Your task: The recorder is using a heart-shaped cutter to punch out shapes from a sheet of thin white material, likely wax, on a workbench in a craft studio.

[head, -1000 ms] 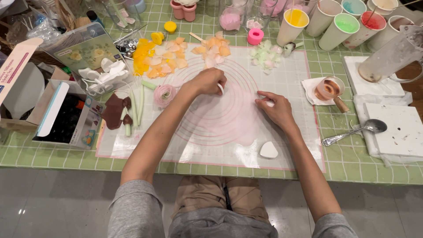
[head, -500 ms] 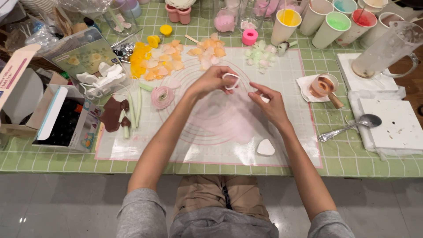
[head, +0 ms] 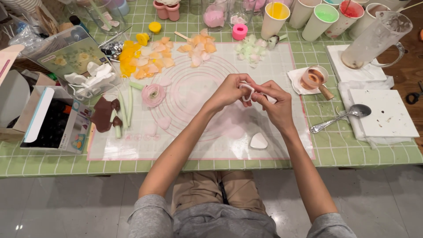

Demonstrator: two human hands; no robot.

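Note:
Both hands are raised together over the middle of a translucent work mat (head: 282, 145) with pink rings. My left hand (head: 230, 91) and my right hand (head: 275, 103) pinch a small white cutter (head: 247, 91) between their fingertips. A thin pink sheet (head: 233, 128) lies flat on the mat under the hands. A white teardrop-shaped cutter (head: 258, 141) rests on the mat near its front edge. Left of the hands sits a finished pink rose (head: 153, 94). Orange and peach petals (head: 150, 59) are spread at the mat's far side.
Cups of coloured paste (head: 327, 17) line the back of the green tiled table (head: 361, 152). A clear jug (head: 374, 39), a spoon (head: 339, 118) and white boards (head: 383, 112) lie at the right. Boxes (head: 53, 119), brown shapes (head: 103, 114) and green stems (head: 125, 108) sit at the left.
My hands pressed flat on the pink sheet a second ago. They have lifted off it and come together, holding the small white cutter above the mat.

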